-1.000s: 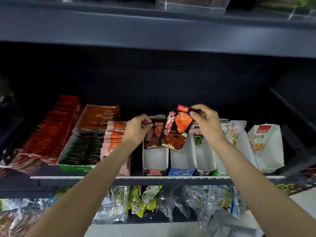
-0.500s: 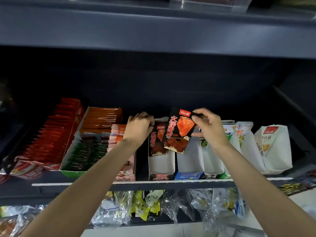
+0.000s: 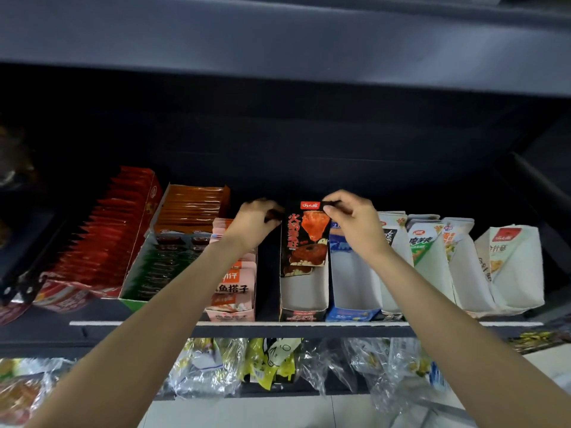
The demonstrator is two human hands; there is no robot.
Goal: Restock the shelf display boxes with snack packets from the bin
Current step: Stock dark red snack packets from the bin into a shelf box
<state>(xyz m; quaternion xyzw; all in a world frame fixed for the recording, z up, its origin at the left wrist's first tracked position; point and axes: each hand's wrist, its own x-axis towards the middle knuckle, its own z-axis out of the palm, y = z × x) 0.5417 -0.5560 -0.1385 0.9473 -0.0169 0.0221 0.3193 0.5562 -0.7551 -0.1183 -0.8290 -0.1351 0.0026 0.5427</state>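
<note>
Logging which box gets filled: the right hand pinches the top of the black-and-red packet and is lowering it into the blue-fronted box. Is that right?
Not quite. In the head view the right hand does pinch the top of the black-and-red packet, but the packet stands in the black-fronted box, next to the blue-fronted box, which shows only its white inside.

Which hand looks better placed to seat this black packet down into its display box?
Probably the right hand: it pinches the black packet by its top edge, directly over the black-fronted display box. The left hand is beside the packet, its fingertips hidden.
</note>
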